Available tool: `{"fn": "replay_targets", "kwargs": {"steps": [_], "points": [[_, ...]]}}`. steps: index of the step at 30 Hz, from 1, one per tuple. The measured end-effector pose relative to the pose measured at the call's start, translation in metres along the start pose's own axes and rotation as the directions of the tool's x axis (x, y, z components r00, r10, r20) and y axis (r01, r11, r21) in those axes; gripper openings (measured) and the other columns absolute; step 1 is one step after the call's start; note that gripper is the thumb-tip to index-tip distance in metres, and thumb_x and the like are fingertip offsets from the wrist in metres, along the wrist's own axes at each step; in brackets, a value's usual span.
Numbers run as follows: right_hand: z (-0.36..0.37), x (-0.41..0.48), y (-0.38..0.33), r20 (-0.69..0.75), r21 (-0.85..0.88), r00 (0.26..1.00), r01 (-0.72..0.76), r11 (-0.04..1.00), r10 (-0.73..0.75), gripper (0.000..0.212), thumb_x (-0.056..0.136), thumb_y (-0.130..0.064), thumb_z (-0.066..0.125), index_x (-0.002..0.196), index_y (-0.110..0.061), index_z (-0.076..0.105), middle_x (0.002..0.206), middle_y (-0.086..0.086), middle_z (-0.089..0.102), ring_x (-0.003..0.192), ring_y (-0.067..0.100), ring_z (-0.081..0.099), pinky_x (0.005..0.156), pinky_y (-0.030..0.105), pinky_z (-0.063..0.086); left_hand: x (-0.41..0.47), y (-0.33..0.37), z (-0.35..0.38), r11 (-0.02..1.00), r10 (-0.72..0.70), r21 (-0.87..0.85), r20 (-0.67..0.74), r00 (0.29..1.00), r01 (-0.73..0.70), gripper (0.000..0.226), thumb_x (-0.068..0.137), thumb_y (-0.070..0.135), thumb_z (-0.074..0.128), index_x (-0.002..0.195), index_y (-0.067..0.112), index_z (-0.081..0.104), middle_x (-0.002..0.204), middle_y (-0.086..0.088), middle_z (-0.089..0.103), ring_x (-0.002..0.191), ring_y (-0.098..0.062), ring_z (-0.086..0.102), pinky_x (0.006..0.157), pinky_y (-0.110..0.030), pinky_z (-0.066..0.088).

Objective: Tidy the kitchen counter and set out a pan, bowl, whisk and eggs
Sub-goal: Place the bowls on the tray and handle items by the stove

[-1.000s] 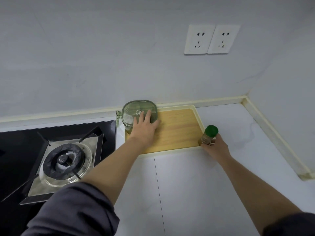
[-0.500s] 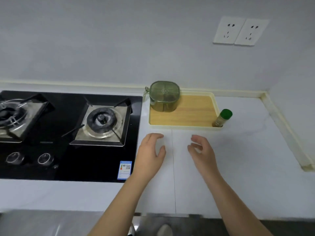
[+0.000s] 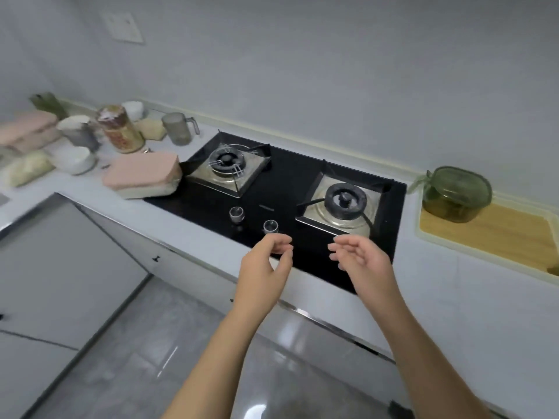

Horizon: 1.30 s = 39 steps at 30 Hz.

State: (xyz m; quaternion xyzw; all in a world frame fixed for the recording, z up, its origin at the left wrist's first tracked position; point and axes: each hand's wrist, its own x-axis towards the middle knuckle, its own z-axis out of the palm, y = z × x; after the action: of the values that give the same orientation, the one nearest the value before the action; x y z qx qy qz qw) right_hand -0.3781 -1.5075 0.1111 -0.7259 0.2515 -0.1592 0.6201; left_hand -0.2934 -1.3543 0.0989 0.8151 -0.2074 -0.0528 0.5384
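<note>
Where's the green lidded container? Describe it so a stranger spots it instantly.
Find the black two-burner hob. Right of it lies a wooden tray; the container sits at its back left corner. Nothing else nearby is translucent green with a rounded lid.

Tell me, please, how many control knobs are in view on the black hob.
2. One knob sits near the hob front, below the left burner; the other knob is just right of it, above the left hand, which might hide more.

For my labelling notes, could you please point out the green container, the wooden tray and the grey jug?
green container (image 3: 459, 186), head view, its lid
wooden tray (image 3: 490, 237), head view, bare wooden floor
grey jug (image 3: 178, 130), head view, its side wall
</note>
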Motion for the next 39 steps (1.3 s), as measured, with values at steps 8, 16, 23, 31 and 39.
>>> {"fn": "replay_targets", "kwargs": {"steps": [8, 16, 23, 31, 39], "points": [[0.217, -0.024, -0.052, 0.291, 0.053, 0.955, 0.041, 0.998, -0.055, 0.018, 0.090, -0.007, 0.058, 0.097, -0.021, 0.066, 0.096, -0.002, 0.072, 0.088, 0.009, 0.067, 0.079, 0.022, 0.051, -0.027, -0.079, -0.210, 0.996, -0.085, 0.015, -0.289, 0.954, 0.093, 0.022, 0.090, 0.012, 0.060, 0.091, 0.034, 0.062, 0.091, 0.015, 0.069, 0.089, 0.005, 0.061, 0.079, -0.007, 0.043], [0.371, -0.031, -0.071, 0.509, 0.078, 0.858, 0.042, 0.996, -0.075, 0.015, 0.091, -0.002, 0.057, 0.098, -0.013, 0.065, 0.097, 0.007, 0.071, 0.080, 0.007, 0.068, 0.072, 0.017, 0.050, -0.044, -0.136, -0.335, 0.981, -0.175, -0.013, -0.489, 0.855, 0.194, 0.022, 0.089, 0.011, 0.061, 0.089, 0.032, 0.064, 0.089, 0.015, 0.070, 0.085, 0.001, 0.064, 0.075, -0.015, 0.049], [0.487, -0.004, -0.089, 0.583, 0.094, 0.805, 0.066, 0.993, -0.109, 0.019, 0.092, 0.002, 0.054, 0.095, -0.014, 0.063, 0.097, 0.008, 0.071, 0.078, 0.006, 0.067, 0.073, 0.017, 0.050, -0.015, -0.183, -0.424, 0.966, -0.220, -0.003, -0.528, 0.820, 0.257, 0.021, 0.090, 0.011, 0.061, 0.087, 0.032, 0.063, 0.090, 0.014, 0.070, 0.087, 0.006, 0.059, 0.074, -0.005, 0.043], [0.651, 0.025, -0.127, 0.686, 0.107, 0.714, 0.092, 0.990, -0.141, 0.018, 0.092, 0.000, 0.053, 0.096, -0.015, 0.063, 0.093, 0.003, 0.071, 0.075, 0.001, 0.066, 0.072, 0.017, 0.050, 0.009, -0.236, -0.546, 0.943, -0.289, -0.068, -0.657, 0.696, 0.327, 0.024, 0.091, 0.010, 0.059, 0.086, 0.034, 0.063, 0.089, 0.014, 0.070, 0.087, 0.003, 0.062, 0.084, -0.027, 0.049], [0.802, -0.028, -0.154, 0.837, 0.062, 0.529, 0.162, 0.985, -0.139, 0.021, 0.091, -0.003, 0.053, 0.096, -0.019, 0.065, 0.094, -0.002, 0.072, 0.085, 0.007, 0.067, 0.078, 0.020, 0.053, -0.042, -0.296, -0.666, 0.922, -0.324, -0.142, -0.793, 0.516, 0.361, 0.020, 0.090, 0.009, 0.060, 0.086, 0.027, 0.066, 0.086, 0.010, 0.071, 0.083, -0.002, 0.064, 0.068, -0.012, 0.048]]}}
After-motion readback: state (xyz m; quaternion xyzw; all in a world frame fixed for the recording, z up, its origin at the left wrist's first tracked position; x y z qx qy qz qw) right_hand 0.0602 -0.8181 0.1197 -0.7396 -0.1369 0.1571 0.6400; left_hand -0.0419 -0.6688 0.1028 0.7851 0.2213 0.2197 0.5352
